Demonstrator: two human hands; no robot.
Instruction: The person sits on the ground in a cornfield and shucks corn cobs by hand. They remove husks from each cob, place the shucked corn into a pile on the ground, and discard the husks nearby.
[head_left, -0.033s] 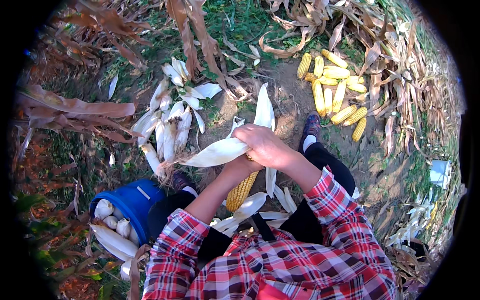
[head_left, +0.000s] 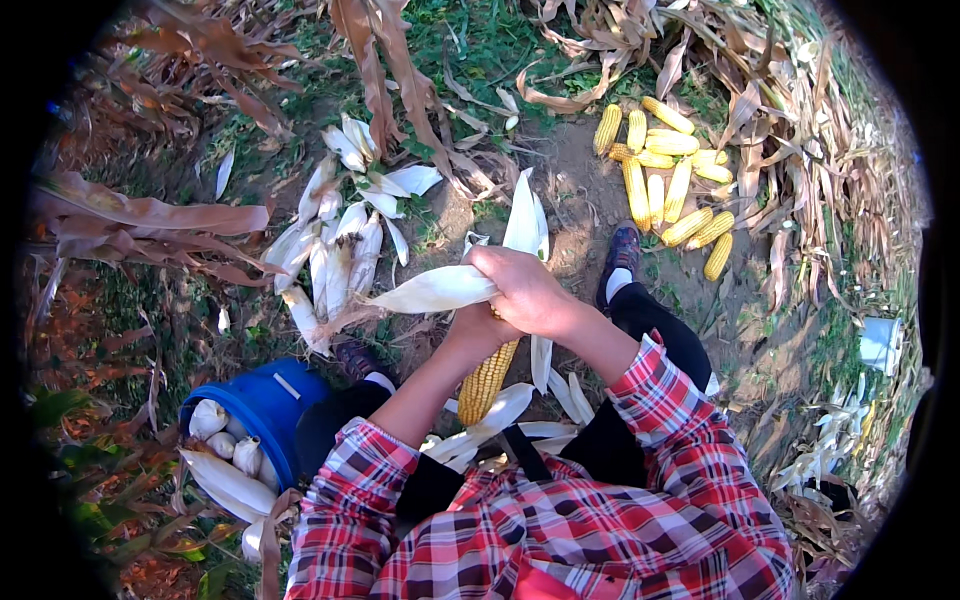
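My right hand (head_left: 520, 285) is closed round pale husk (head_left: 425, 292) at the top of a yellow corn cob (head_left: 486, 385). My left hand (head_left: 478, 328) is closed round the same ear just below it, partly hidden by my right hand. The cob's bare kernels point down toward my lap, where loose husks (head_left: 490, 415) lie. More husk (head_left: 525, 210) stands up beyond my hands.
Unhusked ears (head_left: 335, 260) lie in a pile ahead-left. Husked yellow cobs (head_left: 676, 178) lie ahead-right. A blue bucket (head_left: 262, 395) with ears in it stands by my left leg. A pale bucket (head_left: 880, 345) is at far right, dry stalks (head_left: 790, 160) along the edges.
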